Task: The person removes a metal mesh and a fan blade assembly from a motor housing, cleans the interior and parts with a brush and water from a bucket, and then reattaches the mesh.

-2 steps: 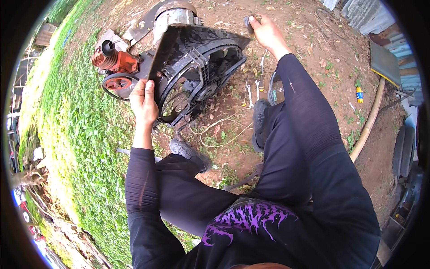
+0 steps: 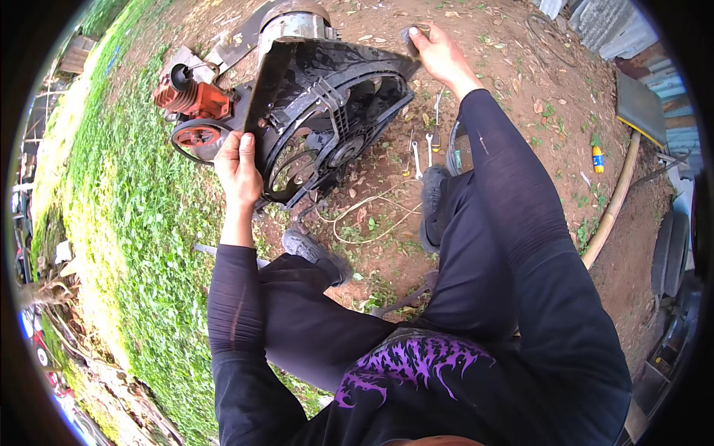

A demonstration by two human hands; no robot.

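Note:
A black plastic radiator fan shroud [image 2: 312, 70], dusty and tilted, stands on edge in front of me, its round fan opening facing me. Behind the ring the fan [image 2: 346, 149] partly shows. Along the shroud's left edge my left hand [image 2: 239, 165] is closed, thumb on the near face and fingers partly hidden. Past the far right corner of the shroud, my right hand [image 2: 442, 56] pinches a small dark grey piece [image 2: 410, 41], possibly a cloth or pad. That piece is close to the corner; whether they touch I cannot tell.
A red air compressor [image 2: 195, 104] with a pulley wheel and a grey motor [image 2: 294, 22] stand behind the shroud. Wrenches [image 2: 416, 157] and a pale cord [image 2: 353, 239] lie by my feet. At right are a yellow bottle [image 2: 597, 158] and a long-handled shovel [image 2: 613, 201]; grass [image 2: 149, 245] is at left.
The shroud has shifted slightly right and away, bringing its far right corner nearer my right hand. Both hands keep their grips.

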